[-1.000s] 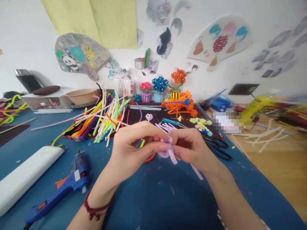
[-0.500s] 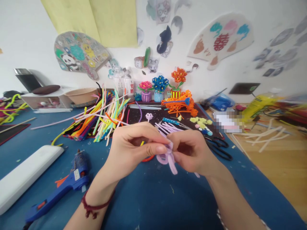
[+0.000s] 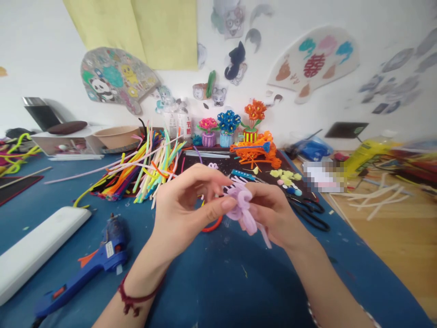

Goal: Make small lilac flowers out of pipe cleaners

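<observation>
Both my hands meet above the blue mat [image 3: 221, 282] on a lilac pipe-cleaner piece [image 3: 243, 205] bent into loops. My left hand [image 3: 186, 205] pinches its left side between thumb and fingers. My right hand [image 3: 273, 214] grips it from the right, and loose lilac ends stick out below the fingers. A red loop [image 3: 213, 226] lies on the mat just under the hands.
A fan of coloured pipe cleaners [image 3: 146, 171] lies behind the left hand. A blue glue gun [image 3: 88, 269] and a white slab [image 3: 34, 248] lie at the left. Black scissors [image 3: 309, 209], yellow pompoms [image 3: 285, 174], orange pipe cleaners [image 3: 256, 150] and small flower pots [image 3: 227, 125] are at the back right.
The lilac piece has been turned and lifted a little, so its loops now face up. My left fingers have spread slightly; both hands still hold it.
</observation>
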`<state>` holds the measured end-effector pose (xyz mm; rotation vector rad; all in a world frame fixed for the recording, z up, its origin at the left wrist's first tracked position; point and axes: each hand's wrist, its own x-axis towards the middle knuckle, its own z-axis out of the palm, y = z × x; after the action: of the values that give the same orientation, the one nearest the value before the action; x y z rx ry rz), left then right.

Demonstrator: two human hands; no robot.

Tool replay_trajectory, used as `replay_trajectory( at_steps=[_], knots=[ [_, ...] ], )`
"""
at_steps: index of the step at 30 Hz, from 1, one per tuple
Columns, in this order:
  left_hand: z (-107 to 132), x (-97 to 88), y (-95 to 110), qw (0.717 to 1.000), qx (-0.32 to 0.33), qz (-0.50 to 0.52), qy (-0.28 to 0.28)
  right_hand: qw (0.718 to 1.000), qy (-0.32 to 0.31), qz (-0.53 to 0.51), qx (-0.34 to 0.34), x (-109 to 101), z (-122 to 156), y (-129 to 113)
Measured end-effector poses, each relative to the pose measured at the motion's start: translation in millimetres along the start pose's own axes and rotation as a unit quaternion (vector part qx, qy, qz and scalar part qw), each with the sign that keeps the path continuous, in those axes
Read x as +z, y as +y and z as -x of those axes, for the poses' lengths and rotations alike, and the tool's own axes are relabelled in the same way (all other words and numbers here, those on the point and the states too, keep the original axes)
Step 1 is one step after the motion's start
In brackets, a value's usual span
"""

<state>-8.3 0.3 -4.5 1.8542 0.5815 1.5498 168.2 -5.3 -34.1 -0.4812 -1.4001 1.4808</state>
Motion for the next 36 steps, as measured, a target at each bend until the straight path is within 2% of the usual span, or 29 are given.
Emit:
replay_trajectory(
  at_steps=[4, 8, 11, 14, 22, 28, 36],
  knots=[
    [1.9, 1.3, 8.8, 0.980, 0.129, -0.149, 0.024, 1.000, 0.017, -0.009, -0.006, -0.4, -1.4, 0.8],
    [1.9, 1.9, 14.5, 0.924, 0.227, -0.309, -0.005, 0.999, 0.050, -0.005, -0.013, 1.5, -3.1, -2.2],
    [1.9, 1.2, 14.7, 0.885, 0.275, -0.376, -0.007, 0.997, 0.073, -0.005, -0.004, 3.4, -4.2, -4.6],
    [2.1, 0.3, 15.0, 0.863, 0.293, -0.410, -0.014, 0.995, 0.089, -0.008, 0.034, 4.5, -5.1, -5.8],
    [0.4, 0.3, 12.4, 0.868, 0.303, -0.392, -0.039, 0.992, 0.102, -0.003, 0.075, 2.8, -5.5, -5.7],
    [-1.1, -1.1, 8.9, 0.845, 0.331, -0.416, -0.054, 0.987, 0.120, 0.015, 0.105, 2.6, -4.5, -8.9],
    [-0.5, 1.3, 9.1, 0.876, 0.289, -0.379, -0.071, 0.989, 0.108, 0.019, 0.099, -0.2, -3.9, -5.6]
  ],
)
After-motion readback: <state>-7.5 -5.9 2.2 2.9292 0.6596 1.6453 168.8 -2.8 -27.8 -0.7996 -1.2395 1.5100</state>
